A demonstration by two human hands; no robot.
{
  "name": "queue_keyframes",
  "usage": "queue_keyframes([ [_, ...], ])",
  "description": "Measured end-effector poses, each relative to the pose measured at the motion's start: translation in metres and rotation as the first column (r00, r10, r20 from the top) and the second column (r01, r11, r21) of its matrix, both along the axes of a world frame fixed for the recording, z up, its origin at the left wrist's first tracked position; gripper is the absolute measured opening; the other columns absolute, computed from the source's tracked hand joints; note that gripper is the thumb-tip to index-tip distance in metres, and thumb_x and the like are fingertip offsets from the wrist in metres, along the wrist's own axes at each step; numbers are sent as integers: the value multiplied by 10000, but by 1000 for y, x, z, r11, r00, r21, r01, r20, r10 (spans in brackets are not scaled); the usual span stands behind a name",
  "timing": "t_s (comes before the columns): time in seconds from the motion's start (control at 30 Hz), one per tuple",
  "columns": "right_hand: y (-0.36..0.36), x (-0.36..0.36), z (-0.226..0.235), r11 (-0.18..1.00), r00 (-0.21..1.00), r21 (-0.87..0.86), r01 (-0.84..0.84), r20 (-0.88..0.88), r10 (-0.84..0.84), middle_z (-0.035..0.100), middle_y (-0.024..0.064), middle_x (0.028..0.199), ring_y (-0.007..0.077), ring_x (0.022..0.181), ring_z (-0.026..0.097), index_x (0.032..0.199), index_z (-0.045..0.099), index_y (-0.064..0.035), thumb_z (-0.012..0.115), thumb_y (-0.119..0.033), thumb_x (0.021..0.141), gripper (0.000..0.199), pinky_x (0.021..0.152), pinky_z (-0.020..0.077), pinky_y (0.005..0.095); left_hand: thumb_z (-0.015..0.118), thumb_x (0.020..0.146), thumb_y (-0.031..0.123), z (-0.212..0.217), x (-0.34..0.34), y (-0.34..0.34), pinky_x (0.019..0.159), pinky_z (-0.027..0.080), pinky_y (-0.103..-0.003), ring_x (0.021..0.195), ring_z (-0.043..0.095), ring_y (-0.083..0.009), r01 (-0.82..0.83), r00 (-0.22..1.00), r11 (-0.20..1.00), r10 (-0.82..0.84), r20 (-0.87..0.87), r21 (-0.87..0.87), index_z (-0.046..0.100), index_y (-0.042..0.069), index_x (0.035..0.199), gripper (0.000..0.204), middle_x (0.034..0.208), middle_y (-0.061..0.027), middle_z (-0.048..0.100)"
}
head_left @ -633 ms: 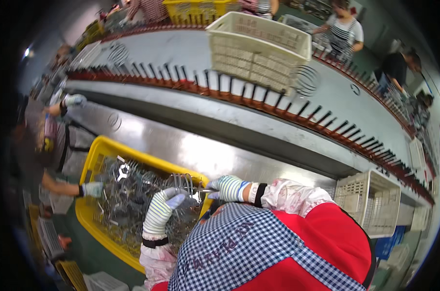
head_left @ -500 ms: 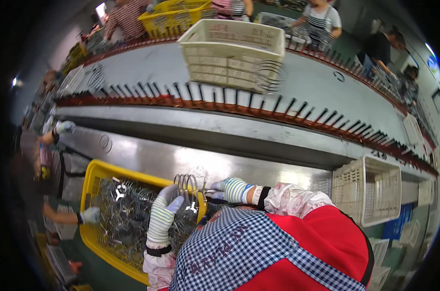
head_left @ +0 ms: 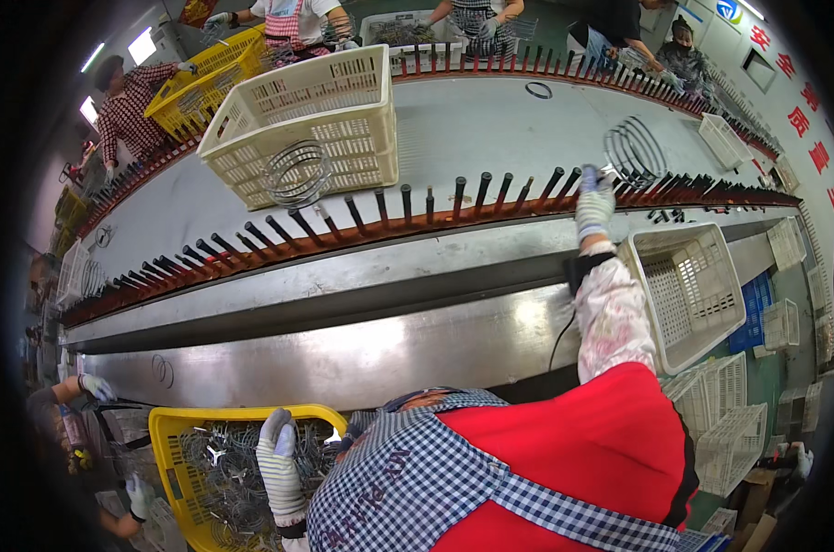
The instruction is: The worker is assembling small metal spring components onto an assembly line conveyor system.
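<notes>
My right hand [head_left: 595, 207], in a striped glove, reaches far out to the row of black-tipped pegs. Its fingers are closed at the bright metal end of a coiled wire-ring piece [head_left: 636, 152], whose loops stand above the pegs. My left hand [head_left: 281, 460], also gloved, is over the right part of a yellow crate [head_left: 173, 469]. Its fingers point up with the thumb a little apart, and nothing shows in them. Tangled wire pieces [head_left: 228, 469] with shiny three-armed metal parts fill the crate.
A cream crate [head_left: 297, 120] stands on the grey table beyond the pegs, with another wire-ring piece [head_left: 297, 175] before it. Another cream crate [head_left: 688, 285] is right of my arm. A steel ledge [head_left: 417, 340] runs before me. Co-workers stand left and across.
My right hand has moved from beside my left hand, near the yellow crate, out to the pegs at the upper right. My left hand no longer touches wire rings. The view has turned.
</notes>
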State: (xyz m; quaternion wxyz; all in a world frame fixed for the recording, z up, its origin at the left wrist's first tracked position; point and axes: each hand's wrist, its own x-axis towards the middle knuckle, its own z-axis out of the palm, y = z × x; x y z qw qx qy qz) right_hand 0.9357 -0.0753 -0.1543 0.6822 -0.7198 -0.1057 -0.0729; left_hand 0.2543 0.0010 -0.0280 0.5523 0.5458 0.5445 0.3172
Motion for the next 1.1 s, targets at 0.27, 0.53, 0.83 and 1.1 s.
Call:
queue_keyframes([
  [0.27,-46,91,-8,994,995,-71,79,-61,-83,670,89,989,205,886,580,1104,645,-25,610,-301,956,315,839,457,336,581,967,232,-10,-1,-11,1098,384,-396,1214,528,-288,-4,998,1000,3,-59,-11,478,-88,1325,491,1289,-216,544],
  [0.53,-10,28,-14,904,1000,-426,-8,0,9,681,180,1042,337,932,630,1145,607,-13,622,-348,918,405,836,473,381,625,947,285,-16,-14,-5,1057,407,-377,1159,555,-254,-22,999,999,21,-24,-46,511,-59,1309,512,1255,-170,576],
  [0.83,8,-70,-70,156,756,-953,258,300,582,670,155,1102,355,973,637,1143,629,-96,604,-198,842,319,826,501,472,592,958,177,-30,-204,0,1007,419,-320,1152,555,-200,-257,901,954,295,-318,158,554,-43,1283,394,1269,-114,596],
  [1.1,-88,-188,-61,891,934,-343,-297,-296,198,601,217,1269,316,1133,625,1328,485,80,451,-303,1023,491,988,512,367,643,915,160,-50,-396,-199,937,475,-314,1061,616,-213,-640,678,751,651,-342,160,590,-22,1238,375,1169,-145,648],
])
